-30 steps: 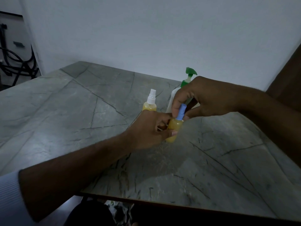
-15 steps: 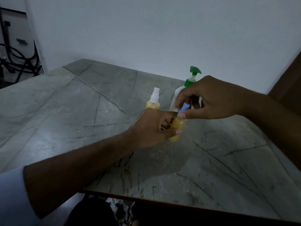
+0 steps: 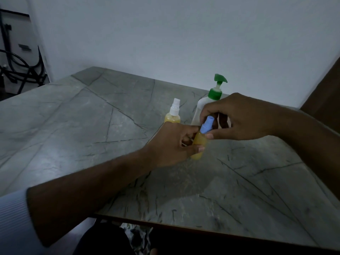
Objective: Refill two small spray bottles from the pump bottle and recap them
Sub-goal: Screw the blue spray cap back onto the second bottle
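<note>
Room: dim, with a plain pale wall behind.
Worktop (image 3: 77, 115): grey stone with dark crack lines. It holds all three bottles.
Sleeve (image 3: 12, 223): white, at the bottom left, on the left arm.
First small bottle (image 3: 172, 115): full of yellow stuff, with a clear white spray top on. It stands up on the worktop, just behind the left hand. No hand holds it.
Left hand (image 3: 171, 144): wrapped around the body of the second small bottle. The thumb lies across the front of it.
Second small bottle (image 3: 198, 146): yellow, near the middle of the worktop. It leans a little to the right, and its bottom looks to sit on the worktop.
Blue cap (image 3: 207, 125): on top of the second small bottle.
Right hand (image 3: 239, 116): thumb and fingertips pinch the blue cap from above.
Pump bottle (image 3: 202, 109): white, with a green pump top. It stands up behind both hands, partly hidden by the right hand.
</note>
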